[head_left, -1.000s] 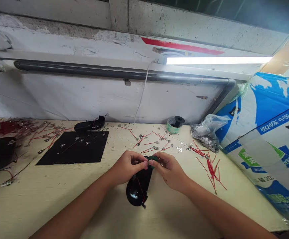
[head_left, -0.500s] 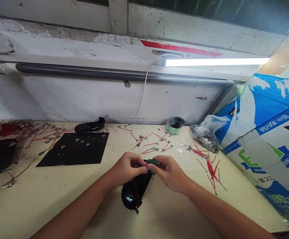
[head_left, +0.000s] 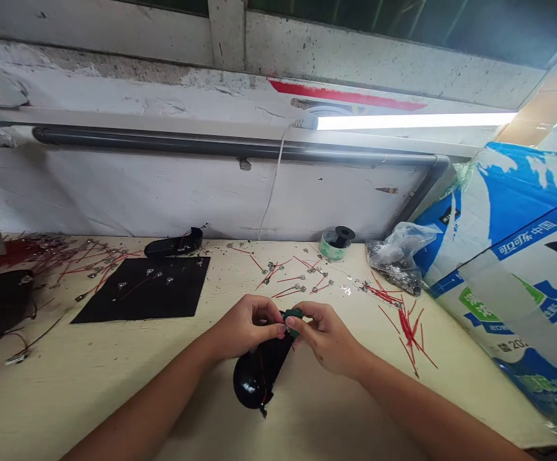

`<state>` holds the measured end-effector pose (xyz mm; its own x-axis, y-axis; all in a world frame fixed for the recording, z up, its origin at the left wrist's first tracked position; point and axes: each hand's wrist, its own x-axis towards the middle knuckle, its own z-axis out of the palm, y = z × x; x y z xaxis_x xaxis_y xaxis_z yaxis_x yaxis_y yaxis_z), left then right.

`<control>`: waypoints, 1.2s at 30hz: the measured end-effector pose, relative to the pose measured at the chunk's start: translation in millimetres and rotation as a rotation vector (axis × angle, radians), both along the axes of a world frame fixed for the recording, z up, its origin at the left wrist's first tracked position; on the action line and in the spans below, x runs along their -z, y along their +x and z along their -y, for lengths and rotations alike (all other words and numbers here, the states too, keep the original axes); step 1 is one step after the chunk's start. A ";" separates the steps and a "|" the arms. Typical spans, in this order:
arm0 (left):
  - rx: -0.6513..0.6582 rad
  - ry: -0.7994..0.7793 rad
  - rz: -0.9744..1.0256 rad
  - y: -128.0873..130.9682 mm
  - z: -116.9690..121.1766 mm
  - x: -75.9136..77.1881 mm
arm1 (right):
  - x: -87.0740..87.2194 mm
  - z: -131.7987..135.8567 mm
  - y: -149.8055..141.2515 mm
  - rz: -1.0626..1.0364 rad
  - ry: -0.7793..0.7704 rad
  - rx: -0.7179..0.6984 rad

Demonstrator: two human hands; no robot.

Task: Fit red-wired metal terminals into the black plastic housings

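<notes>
Both hands meet above the middle of the pale workbench (head_left: 115,397). My left hand (head_left: 244,326) pinches the upper end of a glossy black plastic shell (head_left: 257,378), whose rounded end hangs toward me with a thin red wire across it. My right hand (head_left: 329,336) pinches a small green part (head_left: 292,318) against that same upper end. The fingertips of the two hands almost touch. What lies between them is too small to make out.
Red wires with metal tabs (head_left: 298,282) lie scattered behind the hands and at the right (head_left: 408,323). A black mat (head_left: 146,288), another black shell (head_left: 175,243), a tape roll (head_left: 336,242) and a plastic bag of parts (head_left: 396,259) sit farther back. A blue-and-white carton (head_left: 518,269) stands at right.
The black shell has swung a little to the left and toward me in my hands. Both hands keep their pinch at its top end.
</notes>
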<state>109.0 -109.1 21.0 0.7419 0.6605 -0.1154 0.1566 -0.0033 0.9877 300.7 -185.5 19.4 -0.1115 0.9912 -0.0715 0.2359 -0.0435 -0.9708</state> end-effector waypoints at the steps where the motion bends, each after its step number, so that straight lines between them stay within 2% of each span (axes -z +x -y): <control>1: -0.001 0.005 0.001 -0.1 -0.3 1.1 | -1.2 0.4 -0.8 0.006 0.004 0.002; 5: 0.003 0.006 0.003 0.5 -1.9 4.7 | -1.2 1.0 -2.7 -0.006 0.063 0.006; 17: 0.002 -0.012 0.062 0.8 -4.6 7.2 | 3.2 -0.7 -9.1 -0.130 0.064 0.059; 19: -0.015 -0.012 0.077 0.5 -5.4 7.5 | 2.5 -1.8 -8.1 -0.130 0.122 0.101; 23: -0.121 0.018 0.113 -0.5 -6.1 11.3 | 1.8 -8.1 4.8 -0.123 0.258 0.315; 25: -0.150 0.030 0.154 -0.5 -5.0 12.5 | 1.2 -12.4 14.7 0.007 0.302 0.346; 28: -0.177 0.057 0.165 0.6 -1.9 10.8 | 0.9 -18.6 27.8 0.409 0.367 0.311; 31: -0.212 0.116 0.133 2.4 0.6 6.6 | 4.0 -23.8 35.1 0.771 0.354 0.304; 34: -0.266 0.176 0.120 3.0 0.4 4.3 | 9.8 -28.6 37.0 1.009 0.330 0.319; 36: -0.295 0.195 0.123 2.3 -1.1 4.6 | 13.0 -31.0 36.8 1.094 0.317 0.313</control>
